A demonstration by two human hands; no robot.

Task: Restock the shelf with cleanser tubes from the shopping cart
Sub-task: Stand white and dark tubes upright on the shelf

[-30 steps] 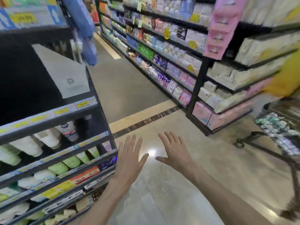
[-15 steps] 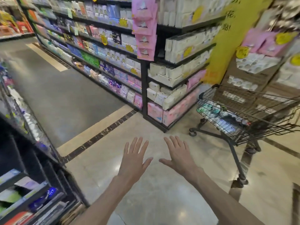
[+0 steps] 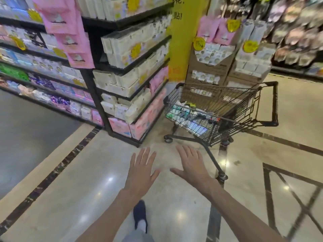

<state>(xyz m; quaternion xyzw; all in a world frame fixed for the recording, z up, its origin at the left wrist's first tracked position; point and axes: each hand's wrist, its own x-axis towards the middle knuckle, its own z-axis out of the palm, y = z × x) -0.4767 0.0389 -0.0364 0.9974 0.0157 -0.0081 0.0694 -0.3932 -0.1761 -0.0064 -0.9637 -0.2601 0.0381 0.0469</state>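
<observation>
We find both hands held out in front of the body at about the same height, palms down, with nothing in either; the left hand (image 3: 139, 173) has its fingers straight and spread, the grip apart; the right hand (image 3: 190, 165) likewise has straight, splayed fingers, the grip apart and empty. The shopping cart (image 3: 244, 109) stands on the floor ahead and to the right of both hands, well apart from them, parked just beside the end of a black shelving unit (image 3: 132, 67) stacked with pale and pink packs. The cleanser tubes (image 3: 185, 116) lie loose in a heap on the cart's basket bottom, gathered toward its left, shelf-side end; they are blurred, and we cannot tell the long axis of any single tube, though most appear to lie flat rather than upright. The relation that matters is plain: the tubes lie forward and slightly right of the hands, behind the cart's wire wall, so we judge they must be reached from above over the rim; the right hand is the nearer of the two, its fingertips pointing roughly at the cart's lower frame. One dark shoe (image 3: 139, 215) shows below the arms on the polished floor (image 3: 87, 198); we judge the person to be in approach, no tube yet taken.
</observation>
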